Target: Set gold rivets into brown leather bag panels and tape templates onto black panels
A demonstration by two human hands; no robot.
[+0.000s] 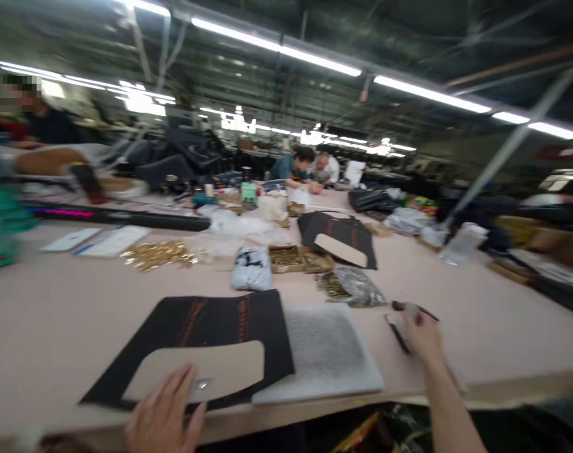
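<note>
My left hand [166, 409] lies with its fingers stretched out on a beige rounded panel [220, 362]. That panel rests on a black sheet [220, 318] with orange markings, near the table's front edge. Just right of the fingertips, a small shiny metal piece [202, 384] sits on the panel. To the right, my right hand [425, 336] is closed round a dark hand tool [428, 313]; blur hides its exact kind. Beside those fingers, a slim dark tool [397, 335] lies on the table. Between the hands is a grey-white slab [328, 352], partly beneath the black sheet.
Behind the sheet stand a white-and-black packet [251, 268], small boxes of metal parts [285, 257] and a plastic bag [361, 288] of them. Loose gold pieces [158, 253] lie left. Another black sheet with a beige panel [340, 248] is farther back. Several people work beyond.
</note>
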